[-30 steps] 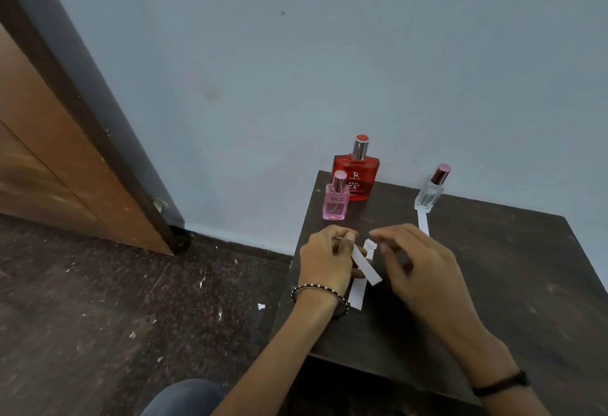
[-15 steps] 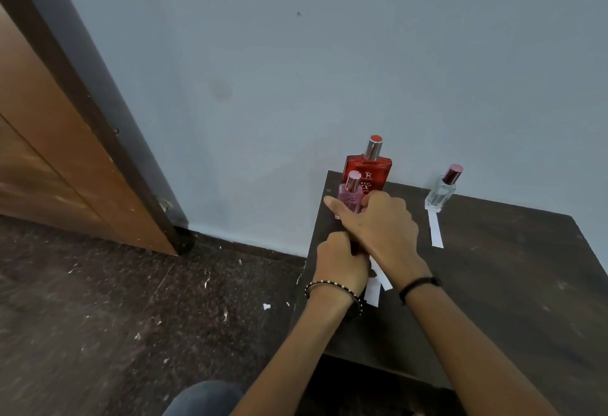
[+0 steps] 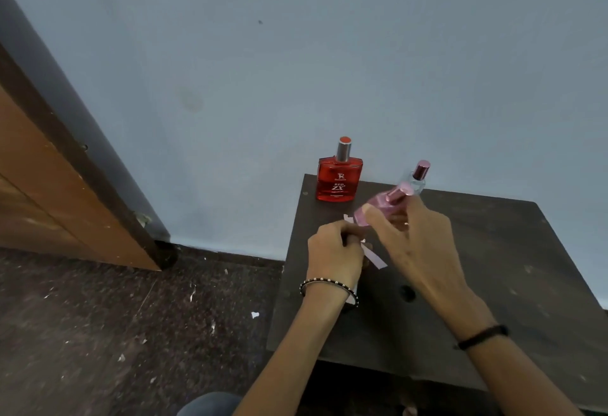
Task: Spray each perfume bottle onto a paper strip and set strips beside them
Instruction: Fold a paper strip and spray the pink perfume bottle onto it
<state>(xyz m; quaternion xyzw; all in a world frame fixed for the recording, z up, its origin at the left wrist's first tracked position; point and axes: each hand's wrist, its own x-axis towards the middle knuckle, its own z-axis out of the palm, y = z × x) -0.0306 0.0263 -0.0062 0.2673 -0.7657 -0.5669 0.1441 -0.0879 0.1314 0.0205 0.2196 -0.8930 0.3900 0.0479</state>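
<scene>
My right hand (image 3: 416, 244) grips the small pink perfume bottle (image 3: 378, 206), lifted off the table and tilted, blurred by motion. My left hand (image 3: 334, 256) pinches a white paper strip (image 3: 373, 257) just below and left of the bottle. A red perfume bottle (image 3: 339, 176) with a silver and red cap stands at the table's back left corner. A clear bottle with a dark pink cap (image 3: 417, 178) stands to its right by the wall, partly hidden behind the pink bottle and my right hand. Any strip beside the clear bottle is hidden.
The dark wooden table (image 3: 513, 270) stands against a pale blue wall. A wooden door (image 3: 49, 198) with a dark frame is at the left. The dark floor (image 3: 115, 333) left of the table is littered with small white scraps.
My right hand has lifted the pink bottle from beside the red one and brought it right and nearer, tilted over the strip. My left hand kept the strip.
</scene>
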